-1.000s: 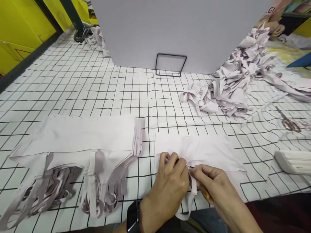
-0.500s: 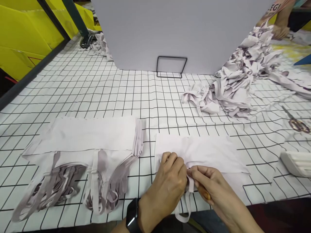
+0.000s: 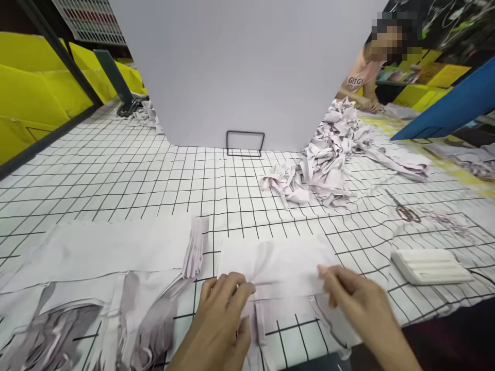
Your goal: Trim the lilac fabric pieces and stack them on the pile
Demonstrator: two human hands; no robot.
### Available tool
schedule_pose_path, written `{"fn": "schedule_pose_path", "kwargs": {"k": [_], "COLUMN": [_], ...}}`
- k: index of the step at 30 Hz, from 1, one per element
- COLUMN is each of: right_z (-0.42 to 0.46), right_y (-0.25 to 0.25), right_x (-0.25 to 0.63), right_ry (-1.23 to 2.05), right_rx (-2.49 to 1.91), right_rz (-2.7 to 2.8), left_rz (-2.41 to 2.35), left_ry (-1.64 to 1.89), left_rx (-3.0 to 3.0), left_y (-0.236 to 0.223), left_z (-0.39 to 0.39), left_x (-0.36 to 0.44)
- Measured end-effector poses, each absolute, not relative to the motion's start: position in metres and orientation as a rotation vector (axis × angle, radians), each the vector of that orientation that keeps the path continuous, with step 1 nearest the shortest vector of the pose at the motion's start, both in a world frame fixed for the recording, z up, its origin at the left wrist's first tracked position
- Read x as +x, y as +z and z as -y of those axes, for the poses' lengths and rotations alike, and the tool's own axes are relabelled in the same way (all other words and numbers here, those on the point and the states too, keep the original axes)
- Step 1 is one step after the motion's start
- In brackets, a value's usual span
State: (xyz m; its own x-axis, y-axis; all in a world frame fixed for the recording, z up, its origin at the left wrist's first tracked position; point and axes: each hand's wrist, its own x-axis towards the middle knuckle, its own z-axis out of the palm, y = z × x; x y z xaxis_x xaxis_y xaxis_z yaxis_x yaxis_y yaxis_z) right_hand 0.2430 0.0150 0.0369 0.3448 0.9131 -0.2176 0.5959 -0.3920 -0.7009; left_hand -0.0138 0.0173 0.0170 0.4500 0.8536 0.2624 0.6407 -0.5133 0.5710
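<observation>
Leftmost, a stack of pale garments [image 3: 116, 247] is lying by the table's [image 3: 181, 180] front edge; next, the left hand [image 3: 220, 314], loosely open and nearer, is touching the single garment's [image 3: 288, 257] near-left part; its long axis is running left to right; the right hand [image 3: 363, 304] is curling by its right end, grip blurred, impossible to tell

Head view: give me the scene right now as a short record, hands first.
left hand: on left part of pale, strapped fabric garment
right hand: at garment's right side; grip unclear, blurred
surface: white cloth with black grid
left of garment: layered stack of similar pale garments
beyond: crumpled pale fabric heap
right: metal scissors, ridged white plastic block
</observation>
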Motion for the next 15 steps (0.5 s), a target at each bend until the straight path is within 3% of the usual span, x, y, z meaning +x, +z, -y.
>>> {"fn": "schedule_pose_path", "kwargs": {"k": [4,10,15], "right_z": [-0.057,-0.087,-0.083], "right_y": [0.027,0.003,-0.006], "right_x": [0.294,0.327,0.334], "right_ry": [0.249,0.335,0.338], "right_rx": [-2.262,-2.184,-2.127], "right_rz": [1.408,1.539,1.516], "left_rz": [-1.445,-1.749,-1.8], "left_ry": [0.649,0.069,0.143], "left_rx": [2.219,2.184,2.14], "left_y": [0.032,0.037,0.042], "left_z": [-0.036,-0.066,-0.082], "left_x": [-0.009,0.004,0.007]}}
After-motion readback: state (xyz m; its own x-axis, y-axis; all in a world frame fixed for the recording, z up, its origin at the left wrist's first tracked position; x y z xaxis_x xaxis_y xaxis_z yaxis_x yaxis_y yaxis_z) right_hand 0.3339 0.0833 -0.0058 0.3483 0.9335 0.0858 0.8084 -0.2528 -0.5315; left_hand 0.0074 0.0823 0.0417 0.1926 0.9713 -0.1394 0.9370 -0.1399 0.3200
